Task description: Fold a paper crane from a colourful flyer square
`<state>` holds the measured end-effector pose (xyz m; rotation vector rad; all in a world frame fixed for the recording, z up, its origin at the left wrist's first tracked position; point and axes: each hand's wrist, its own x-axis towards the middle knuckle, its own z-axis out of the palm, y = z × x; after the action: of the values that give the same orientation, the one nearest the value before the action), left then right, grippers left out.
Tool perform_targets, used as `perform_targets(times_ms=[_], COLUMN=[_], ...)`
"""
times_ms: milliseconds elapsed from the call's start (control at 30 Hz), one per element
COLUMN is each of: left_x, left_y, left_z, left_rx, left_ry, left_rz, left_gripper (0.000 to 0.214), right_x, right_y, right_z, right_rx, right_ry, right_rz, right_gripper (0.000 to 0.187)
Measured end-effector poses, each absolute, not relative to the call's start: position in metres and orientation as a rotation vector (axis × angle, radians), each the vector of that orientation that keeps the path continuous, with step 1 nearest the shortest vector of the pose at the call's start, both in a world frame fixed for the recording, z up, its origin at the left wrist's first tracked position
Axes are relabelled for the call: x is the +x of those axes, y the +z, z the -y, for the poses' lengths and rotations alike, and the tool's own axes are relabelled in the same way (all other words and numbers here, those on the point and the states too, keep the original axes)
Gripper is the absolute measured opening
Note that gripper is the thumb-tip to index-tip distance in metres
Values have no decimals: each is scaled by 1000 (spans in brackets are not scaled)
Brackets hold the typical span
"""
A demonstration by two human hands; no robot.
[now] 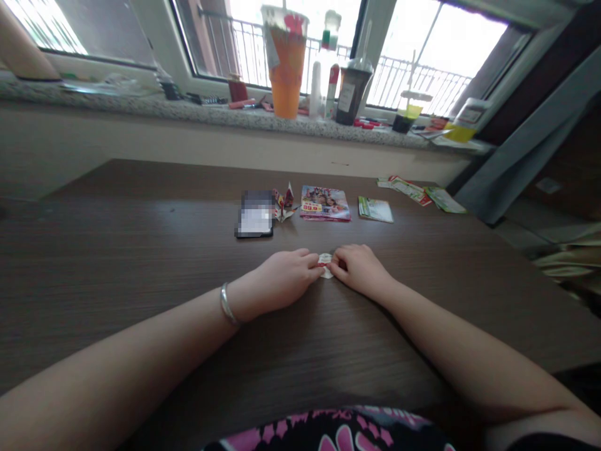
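Note:
My left hand [282, 279] and my right hand [359, 268] rest on the dark wooden table [117, 263], their fingertips meeting around a small folded piece of printed paper [325, 262]. Both hands pinch it, fingers curled closed. A silver bracelet [226, 305] sits on my left wrist. The paper is mostly white with red marks and is partly hidden by my fingers.
Beyond my hands lie a phone [255, 214], a folded paper crane [284, 204], a stack of colourful paper squares [325, 203] and more leaflets [375, 209]. The windowsill [141, 108] holds an orange cup [285, 59], a dark drink cup [352, 91] and bottles.

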<state>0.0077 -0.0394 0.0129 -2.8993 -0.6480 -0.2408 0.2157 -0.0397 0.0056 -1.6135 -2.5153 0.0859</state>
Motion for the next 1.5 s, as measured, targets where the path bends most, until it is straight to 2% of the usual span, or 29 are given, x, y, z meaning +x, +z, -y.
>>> perform_targets(times_ms=[267,433,733,1500], left_x=[8,8,8,8], left_y=[9,8,8,20], left_z=[36,36,37,39], left_rx=[-2933,-2936,-2902,-2876], left_ry=[-224,-241,-202,-135], left_rz=[662,665,663,664], left_gripper=[27,26,32,22], right_x=[218,222,234,224], right_y=[1,-6,-2,17], right_z=[38,39,46,61], right_rx=[-1572,-1318,-1017,-1401], right_ry=[167,206,-25,-117], right_rz=[2452,2453,2623,2697], right_gripper=[13,3,19,22])
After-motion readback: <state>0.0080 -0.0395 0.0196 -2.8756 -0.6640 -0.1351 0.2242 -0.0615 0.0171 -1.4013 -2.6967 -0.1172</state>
